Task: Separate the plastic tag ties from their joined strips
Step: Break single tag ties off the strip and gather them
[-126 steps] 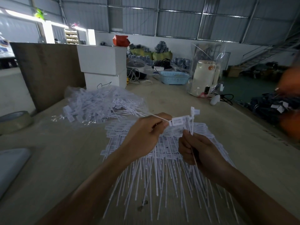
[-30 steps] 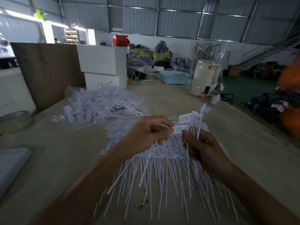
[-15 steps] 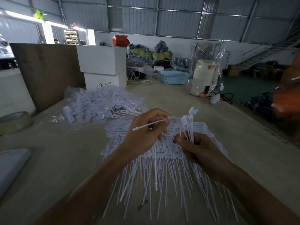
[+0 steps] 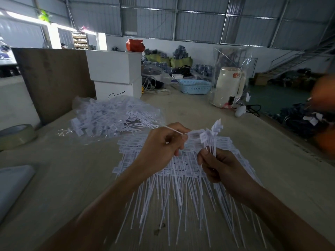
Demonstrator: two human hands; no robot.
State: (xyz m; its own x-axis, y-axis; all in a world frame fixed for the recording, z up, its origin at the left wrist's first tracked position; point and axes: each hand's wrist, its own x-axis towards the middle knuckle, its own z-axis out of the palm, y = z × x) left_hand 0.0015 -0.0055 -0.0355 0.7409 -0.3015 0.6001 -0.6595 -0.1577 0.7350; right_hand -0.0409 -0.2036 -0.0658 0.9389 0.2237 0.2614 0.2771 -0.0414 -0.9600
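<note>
A stack of joined white tag-tie strips (image 4: 181,185) lies on the table in front of me, tails pointing toward me. My right hand (image 4: 220,167) grips a small bunch of ties (image 4: 211,140) upright by their tails, flag heads up. My left hand (image 4: 163,147) pinches a single tie (image 4: 192,133) at its head, its thin tail pointing up and left. The single tie's head touches the bunch. A heap of loose separated ties (image 4: 112,118) rests on clear plastic at the back left.
Two stacked white boxes (image 4: 116,77) and a brown board (image 4: 54,78) stand behind the heap. A tape roll (image 4: 16,135) sits at the left edge. A blue basket (image 4: 194,86) and a bagged white kettle (image 4: 229,86) stand at the back. The table's right edge runs diagonally.
My left hand has turned its single tie so the head meets the bunch in my right hand and the tail points up-left. My right hand has risen slightly with the bunch.
</note>
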